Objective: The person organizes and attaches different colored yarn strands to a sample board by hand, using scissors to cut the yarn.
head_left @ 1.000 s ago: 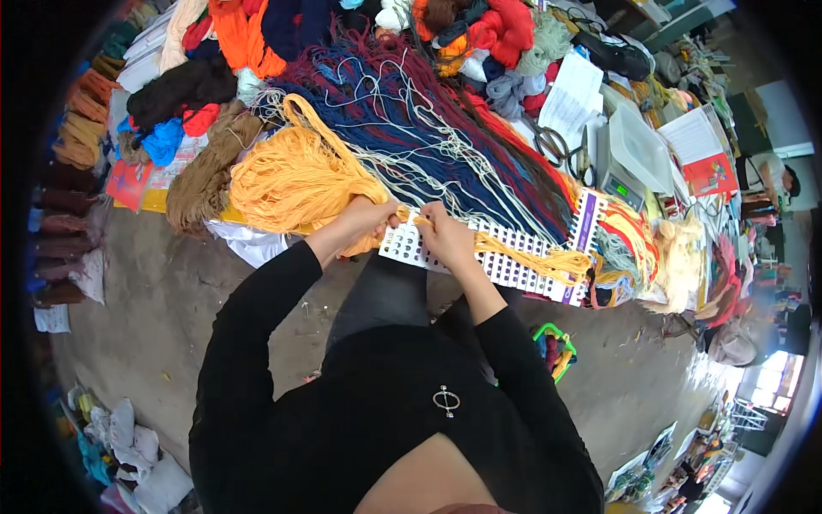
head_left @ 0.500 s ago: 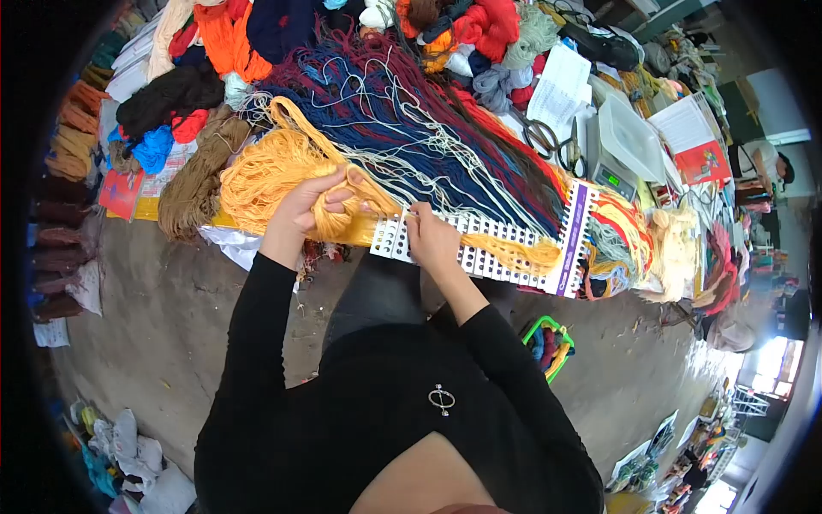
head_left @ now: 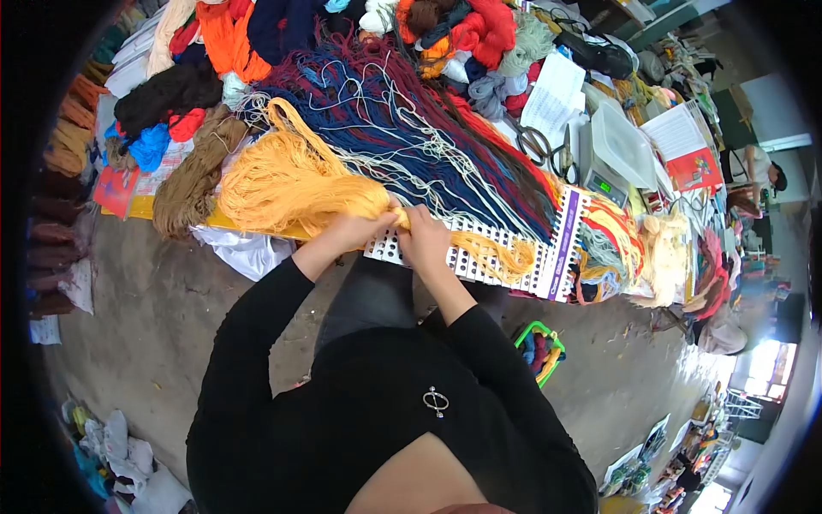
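Observation:
A large hank of yellow-orange yarn (head_left: 282,184) lies along the table's front edge. My left hand (head_left: 366,226) is closed round its narrowed right part. Close beside it, my right hand (head_left: 424,236) grips the same yarn, its fingers wrapped round the strands. From under my right hand a loose yellow tail runs over a white card with punched holes (head_left: 479,265), which carries a purple-printed strip (head_left: 565,244) at its right end. Behind my hands spread long navy, maroon and white threads (head_left: 402,137).
Brown yarn (head_left: 201,176) and black yarn (head_left: 167,103) lie at the left. Scissors (head_left: 535,146), a scale (head_left: 604,182) with a clear tray, and papers (head_left: 552,92) are at the back right. A green basket (head_left: 539,325) stands on the floor. Another person (head_left: 760,169) is far right.
My left hand has moved right and down along the yarn, close to my right hand. The hank now stretches out smoothly to the left of both hands.

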A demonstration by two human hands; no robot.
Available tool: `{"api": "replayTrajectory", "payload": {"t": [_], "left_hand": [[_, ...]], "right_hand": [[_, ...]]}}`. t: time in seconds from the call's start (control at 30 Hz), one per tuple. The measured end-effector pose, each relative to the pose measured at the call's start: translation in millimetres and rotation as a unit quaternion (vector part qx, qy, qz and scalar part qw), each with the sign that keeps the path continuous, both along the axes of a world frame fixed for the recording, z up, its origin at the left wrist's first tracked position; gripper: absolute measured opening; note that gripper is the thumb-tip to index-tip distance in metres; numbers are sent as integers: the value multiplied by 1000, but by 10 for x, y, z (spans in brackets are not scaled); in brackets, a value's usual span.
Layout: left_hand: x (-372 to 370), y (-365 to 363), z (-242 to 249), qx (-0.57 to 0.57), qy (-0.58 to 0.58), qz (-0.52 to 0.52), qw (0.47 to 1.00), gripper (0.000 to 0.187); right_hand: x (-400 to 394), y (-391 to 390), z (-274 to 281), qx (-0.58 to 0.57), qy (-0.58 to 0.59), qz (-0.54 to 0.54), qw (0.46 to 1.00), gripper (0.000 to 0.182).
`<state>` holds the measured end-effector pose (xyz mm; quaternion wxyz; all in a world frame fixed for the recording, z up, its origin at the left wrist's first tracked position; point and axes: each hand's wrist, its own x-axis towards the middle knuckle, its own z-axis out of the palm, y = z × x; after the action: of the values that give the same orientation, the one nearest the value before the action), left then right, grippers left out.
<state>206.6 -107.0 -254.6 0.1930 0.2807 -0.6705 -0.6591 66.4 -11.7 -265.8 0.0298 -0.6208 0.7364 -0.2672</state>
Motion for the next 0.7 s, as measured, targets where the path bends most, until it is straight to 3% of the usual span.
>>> {"api": "replayTrajectory", "payload": {"t": [0.03,0.07,0.1,0.13,0.17,0.23,0.27,0.3,0.4,0.43,0.47,0.5,0.53,0.57,0.63,0.7], "left_hand": [[39,64,204,-120,-36,6,992,21],[41,66,123,-120,-37,9,992,21],[26,70,-29,55,-68,95,992,22],[26,60,-112,228,-96,177,953,26],[159,37,165,342,22,116,932,25],[301,-27,487,418,106,63,900,22],[339,-56,675,392,105,135,904,22],[461,-147,770,390,145,145,898,22],[1057,-599,683,348,279,231,864,22],[1138,-682,709,208,218,358,884,25],[1210,-738,742,60,148,470,868,28],[1286,-759,618,57,148,469,869,28],[1344,-750,381,-36,-88,480,872,36],[1300,-666,426,-125,-318,459,820,43],[620,-235,467,-159,-10,392,906,32],[343,-46,-5,-226,-76,195,951,35]], "right_hand": [[15,-11,34,5,1,-6,1000,20],[18,-19,6,6,1,-3,1000,20],[13,-24,-35,1,7,1,1000,20],[4,-38,-65,-4,14,4,1000,21],[2,-47,-73,-3,14,5,1000,21],[3,-41,-89,-10,17,5,1000,18],[6,-29,-84,-8,18,5,1000,18],[9,-31,-63,3,23,4,1000,17],[2,-50,-13,13,34,6,999,15],[0,-43,-38,5,21,7,1000,12],[4,-33,-65,-3,6,8,1000,11],[6,-10,-86,-15,-17,-5,1000,11],[4,-5,-91,-17,-19,-6,1000,11],[-1,2,-92,-11,-65,-32,997,10],[-25,22,-94,22,-159,-77,984,11],[-47,22,-147,-2,-152,-81,985,11]]}}
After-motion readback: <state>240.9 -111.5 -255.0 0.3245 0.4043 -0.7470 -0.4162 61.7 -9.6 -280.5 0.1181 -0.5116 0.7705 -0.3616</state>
